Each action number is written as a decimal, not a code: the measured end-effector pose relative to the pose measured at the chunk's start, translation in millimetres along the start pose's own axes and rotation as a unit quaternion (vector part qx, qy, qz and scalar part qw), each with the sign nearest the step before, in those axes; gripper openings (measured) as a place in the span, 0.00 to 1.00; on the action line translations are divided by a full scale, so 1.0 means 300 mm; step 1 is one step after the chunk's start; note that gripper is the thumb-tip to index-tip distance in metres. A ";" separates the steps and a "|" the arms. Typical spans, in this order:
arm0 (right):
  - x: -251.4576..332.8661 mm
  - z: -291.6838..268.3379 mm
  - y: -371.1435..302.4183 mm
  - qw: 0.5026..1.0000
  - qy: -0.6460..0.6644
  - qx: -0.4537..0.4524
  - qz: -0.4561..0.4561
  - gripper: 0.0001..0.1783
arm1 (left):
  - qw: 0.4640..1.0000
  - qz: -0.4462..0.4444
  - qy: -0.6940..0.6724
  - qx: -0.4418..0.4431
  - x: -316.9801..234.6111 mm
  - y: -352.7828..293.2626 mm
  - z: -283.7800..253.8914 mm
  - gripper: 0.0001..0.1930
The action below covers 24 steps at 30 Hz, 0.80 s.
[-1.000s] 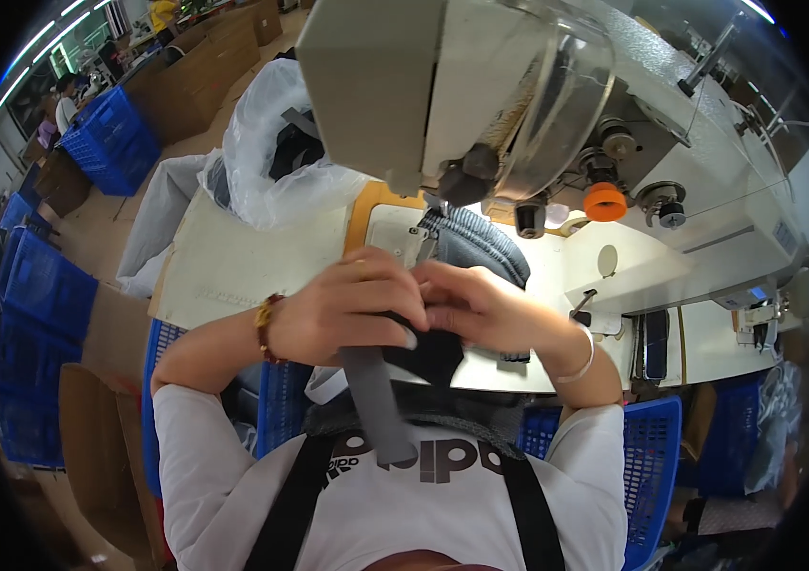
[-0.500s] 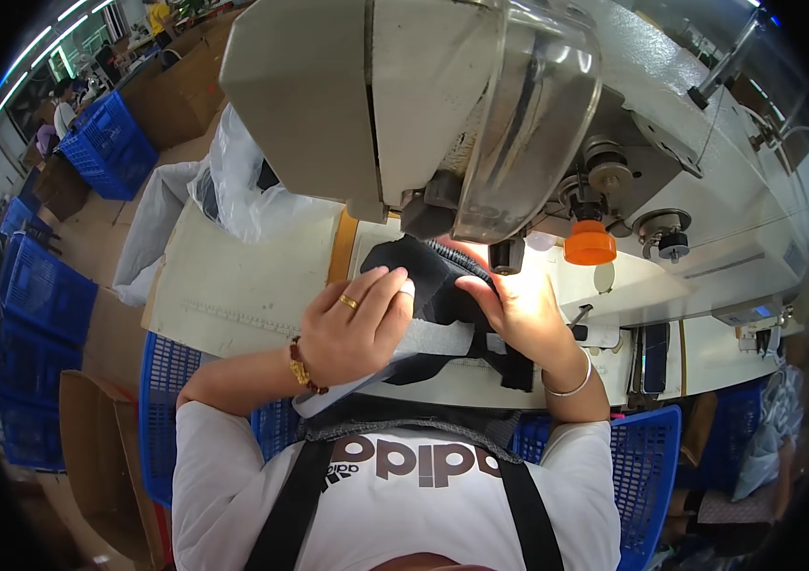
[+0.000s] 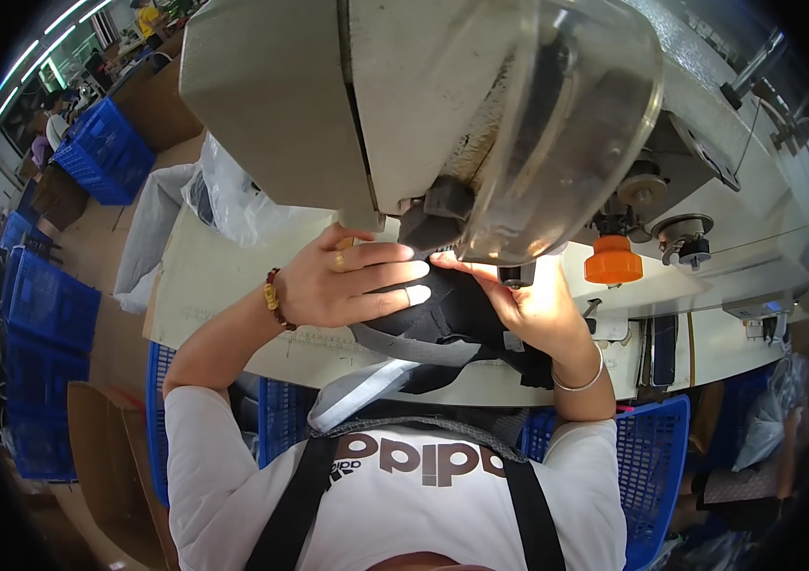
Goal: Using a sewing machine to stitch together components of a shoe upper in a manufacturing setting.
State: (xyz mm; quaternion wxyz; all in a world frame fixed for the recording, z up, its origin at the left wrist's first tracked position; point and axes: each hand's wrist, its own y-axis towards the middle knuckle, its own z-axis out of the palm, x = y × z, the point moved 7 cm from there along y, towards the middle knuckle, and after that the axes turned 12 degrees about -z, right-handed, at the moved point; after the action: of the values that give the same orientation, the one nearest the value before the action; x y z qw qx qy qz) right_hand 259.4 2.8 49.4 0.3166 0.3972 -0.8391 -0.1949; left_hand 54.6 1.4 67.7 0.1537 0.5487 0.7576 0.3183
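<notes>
"How are the hands set?"
"The left hand (image 3: 352,278) lies with extended fingers on black fabric (image 3: 452,309); the right hand (image 3: 540,309) holds its thumb out over it. Whether either pinches, I cannot tell."
"So the fabric sits between them?"
"Yes, a grey strip (image 3: 433,350) curving across on the wearer's side."
"Farther off?"
"Sewing machine head (image 3: 271,105) overhanging the grip, orange knob (image 3: 612,260) rightward, blue crate (image 3: 105,147) far left."

You have two hands in view: one left hand (image 3: 352,279) and one right hand (image 3: 545,309). You wear one gold ring (image 3: 339,261), one beaded bracelet (image 3: 274,300), one bangle (image 3: 587,383) and two black straps (image 3: 290,504). Before you: one sewing machine (image 3: 271,95), one clear guard (image 3: 571,143), one orange knob (image 3: 612,260).
</notes>
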 end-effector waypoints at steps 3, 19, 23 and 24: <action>0.008 -0.012 0.000 0.999 -0.005 -0.033 -0.020 0.14 | 0.993 0.002 -0.114 0.009 0.030 0.026 0.042 0.14; 0.104 -0.004 -0.013 0.982 -0.174 -0.027 -0.066 0.09 | 0.967 -0.086 0.195 -0.140 -0.112 0.023 -0.037 0.06; 0.120 -0.024 -0.002 0.985 -0.153 -0.035 -0.074 0.09 | 0.985 -0.168 0.042 -0.004 -0.051 0.028 0.013 0.13; 0.123 -0.030 0.002 0.986 -0.143 -0.041 -0.076 0.09 | 0.985 -0.167 0.043 -0.004 -0.040 0.028 0.011 0.13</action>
State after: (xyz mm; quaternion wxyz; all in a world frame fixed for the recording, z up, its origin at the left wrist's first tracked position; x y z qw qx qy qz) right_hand 247.3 -26.5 70.1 0.1938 0.4143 -0.8345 -0.3072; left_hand 67.0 -7.0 69.2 0.1743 0.4000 0.8432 0.3139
